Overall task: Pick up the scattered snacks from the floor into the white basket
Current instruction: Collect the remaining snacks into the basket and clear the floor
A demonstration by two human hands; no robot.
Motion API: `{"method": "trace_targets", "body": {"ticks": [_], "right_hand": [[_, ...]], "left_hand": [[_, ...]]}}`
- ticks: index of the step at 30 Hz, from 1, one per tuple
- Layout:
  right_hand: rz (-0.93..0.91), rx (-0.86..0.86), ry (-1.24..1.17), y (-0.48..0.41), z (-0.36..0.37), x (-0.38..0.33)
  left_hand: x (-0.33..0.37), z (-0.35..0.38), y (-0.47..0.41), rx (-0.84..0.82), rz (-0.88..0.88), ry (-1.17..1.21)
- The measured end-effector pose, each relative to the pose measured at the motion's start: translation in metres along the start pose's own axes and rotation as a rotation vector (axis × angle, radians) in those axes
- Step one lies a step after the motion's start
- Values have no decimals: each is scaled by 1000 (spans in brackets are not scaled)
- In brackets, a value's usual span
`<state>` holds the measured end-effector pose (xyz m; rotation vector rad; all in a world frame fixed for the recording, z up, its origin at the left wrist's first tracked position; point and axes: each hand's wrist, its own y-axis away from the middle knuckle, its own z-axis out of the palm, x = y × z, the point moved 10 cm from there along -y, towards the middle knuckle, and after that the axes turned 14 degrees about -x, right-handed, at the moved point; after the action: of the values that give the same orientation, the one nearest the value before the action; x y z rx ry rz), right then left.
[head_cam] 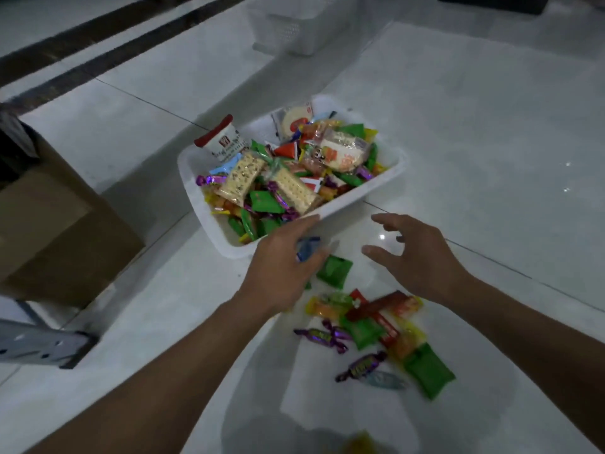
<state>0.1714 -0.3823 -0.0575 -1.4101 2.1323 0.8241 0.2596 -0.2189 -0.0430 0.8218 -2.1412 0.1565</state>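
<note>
A shallow white plastic basket (360, 196) sits on glossy white floor tiles (491, 126), heaped with crinkly wrapped snacks. Just in front of it, loose snacks (370, 326) lie scattered: green pillow packets, purple twist-wrapped sweets, red and orange bars. The left hand (281, 260) reaches flat-fingered beside the basket's near rim, partly hiding a blue wrapper (307, 249); contact is unclear. The right hand (415, 257) hovers spread and empty. A cardboard box (55, 224) stands left. A second, perforated basket (304, 24) is blurred and cut off at the top.
</note>
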Motion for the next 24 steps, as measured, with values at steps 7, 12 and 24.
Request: {"method": "trace_targets", "body": {"ticks": [7,12,24], "right_hand": [[-4,-306,206,21,58,63],[-36,-516,472,26,87,85],[-40,-288,338,25,77,104]], "left_hand": [[-32,74,21,-106,-98,6],[-44,98,17,-175,-133,-49],[-51,132,-12,-271,-98,-194]]}}
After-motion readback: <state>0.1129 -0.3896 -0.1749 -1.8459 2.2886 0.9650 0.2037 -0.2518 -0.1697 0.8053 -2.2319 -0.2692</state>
